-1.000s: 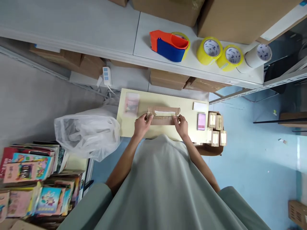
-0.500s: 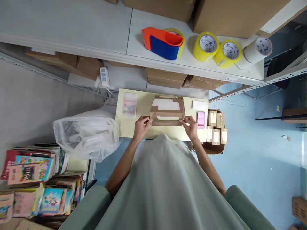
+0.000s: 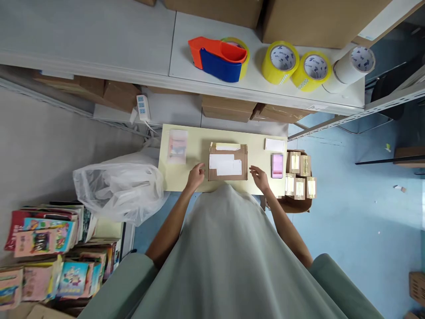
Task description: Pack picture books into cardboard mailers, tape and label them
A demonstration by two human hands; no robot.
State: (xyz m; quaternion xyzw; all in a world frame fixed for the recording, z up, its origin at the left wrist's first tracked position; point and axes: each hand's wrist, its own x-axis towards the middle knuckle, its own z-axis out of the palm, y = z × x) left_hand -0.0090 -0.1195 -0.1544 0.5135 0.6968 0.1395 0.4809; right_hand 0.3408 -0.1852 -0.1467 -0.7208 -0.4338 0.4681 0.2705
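Observation:
A brown cardboard box (image 3: 228, 175) with white paper labels lies on the pale yellow table (image 3: 195, 146) in front of me. Just left of it is my left hand (image 3: 195, 176), fingers loosely bent and apart from the box, holding nothing. On the other side, a small gap separates the box from my right hand (image 3: 260, 178), whose fingers are stretched out and empty. Right of that hand, a phone (image 3: 277, 166) with a pink screen lies below a white card (image 3: 274, 145). A pinkish printed sheet or packet (image 3: 177, 146) rests at the table's left.
Above the table, a grey shelf (image 3: 133, 48) carries an orange and blue tape dispenser (image 3: 219, 60), yellow tape rolls (image 3: 280, 63) and large cartons. A plastic bag (image 3: 119, 188) and stacked books (image 3: 43, 239) are at left. Several small boxes (image 3: 299, 189) fill a carton at right.
The box has tipped back so its labelled face now points up, and it sits slightly nearer to me. Both hands have let go of its lower edge and moved clear of its sides.

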